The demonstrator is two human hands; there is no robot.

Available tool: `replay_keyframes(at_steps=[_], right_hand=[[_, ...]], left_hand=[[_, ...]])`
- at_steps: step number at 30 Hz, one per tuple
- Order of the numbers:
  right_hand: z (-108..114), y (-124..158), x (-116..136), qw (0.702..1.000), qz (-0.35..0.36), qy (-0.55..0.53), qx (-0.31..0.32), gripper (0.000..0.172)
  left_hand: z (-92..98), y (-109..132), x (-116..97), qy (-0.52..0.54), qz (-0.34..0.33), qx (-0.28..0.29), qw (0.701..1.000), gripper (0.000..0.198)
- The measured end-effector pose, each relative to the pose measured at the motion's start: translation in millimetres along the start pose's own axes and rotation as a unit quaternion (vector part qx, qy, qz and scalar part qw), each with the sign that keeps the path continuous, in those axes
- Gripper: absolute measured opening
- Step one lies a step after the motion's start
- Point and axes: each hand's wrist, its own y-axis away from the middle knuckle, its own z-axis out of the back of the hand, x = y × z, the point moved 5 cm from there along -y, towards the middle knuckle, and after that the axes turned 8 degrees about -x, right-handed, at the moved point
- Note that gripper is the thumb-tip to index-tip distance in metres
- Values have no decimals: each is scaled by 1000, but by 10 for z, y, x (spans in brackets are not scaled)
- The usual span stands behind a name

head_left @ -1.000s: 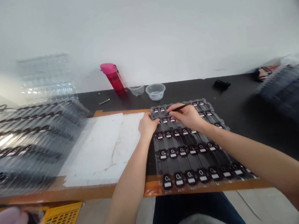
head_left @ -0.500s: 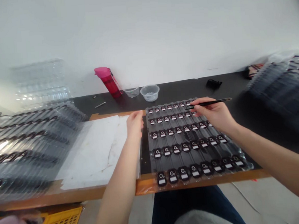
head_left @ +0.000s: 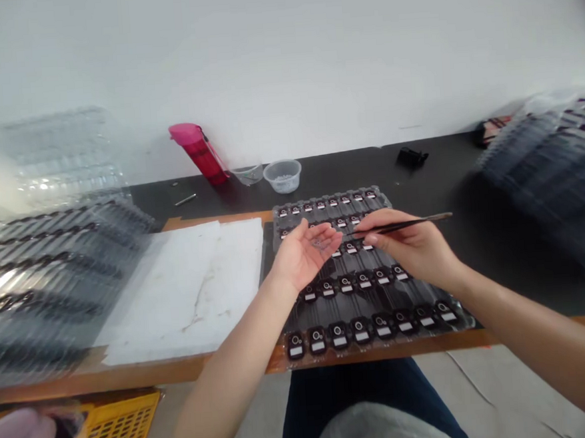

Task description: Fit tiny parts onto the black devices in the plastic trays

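A clear plastic tray (head_left: 460, 317) lies on the table in front of me, filled with rows of small black parts (head_left: 339, 334) that carry white labels. My left hand (head_left: 302, 255) hovers over the tray's left side, palm up and fingers spread, with some tiny clear bits resting on the palm. My right hand (head_left: 415, 247) is above the tray's middle and pinches a pair of thin dark tweezers (head_left: 413, 222), whose tip points toward my left palm.
White paper sheets (head_left: 191, 279) lie left of the tray. Stacks of filled clear trays stand at the far left (head_left: 51, 276) and far right (head_left: 549, 161). At the back are a pink bottle (head_left: 198, 152), a clear cup (head_left: 283, 175), and a black clip (head_left: 408, 157). A yellow crate (head_left: 121, 428) sits below.
My left hand left the tray's left edge, turned palm up and moved over the tray. My right hand with the tweezers came down and left toward that palm.
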Motion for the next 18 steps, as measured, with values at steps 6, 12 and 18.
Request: replay_keyframes(at_steps=[6, 12, 18], right_hand=[[-198, -26, -87, 999, 1, -17, 47, 15], [-316, -65, -92, 998, -4, -38, 55, 12], [-453, -158, -96, 996, 0, -40, 74, 13]], left_hand=[[50, -58, 44, -45, -14, -4, 999, 46], [86, -28, -11, -21, -23, 10, 999, 46], [92, 31, -50, -8, -35, 7, 999, 45]])
